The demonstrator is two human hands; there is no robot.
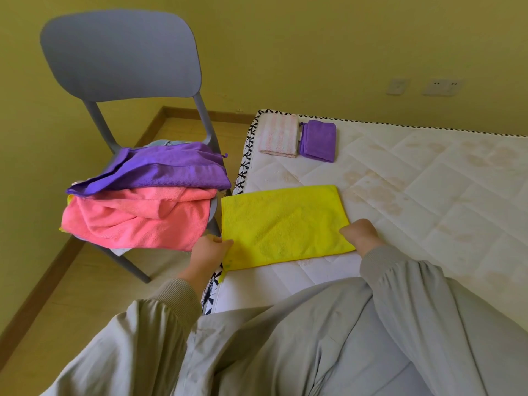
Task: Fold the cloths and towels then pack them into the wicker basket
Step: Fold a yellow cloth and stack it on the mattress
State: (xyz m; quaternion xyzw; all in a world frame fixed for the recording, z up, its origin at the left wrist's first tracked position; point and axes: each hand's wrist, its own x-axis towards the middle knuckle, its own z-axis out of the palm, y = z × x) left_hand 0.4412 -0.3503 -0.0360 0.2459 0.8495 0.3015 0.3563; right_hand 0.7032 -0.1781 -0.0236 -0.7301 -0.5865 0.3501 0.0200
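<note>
The mattress [428, 195] lies open right of the yellow cloth [285, 224] and between it and the striped towel [278, 137] and purple cloth [318, 140] folded at the far corner. On the left the chair [120, 52], heaped with loose cloths [137, 218], crowds the mattress edge.

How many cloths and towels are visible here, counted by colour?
Purple: 2 (purple cloth on the mattress, purple towel on the chair)
Yellow: 1 (yellow cloth)
Coral: 1 (coral towel)
Striped pink-white: 1 (striped towel)
Total: 5; more lie mostly hidden under the chair pile.
</note>
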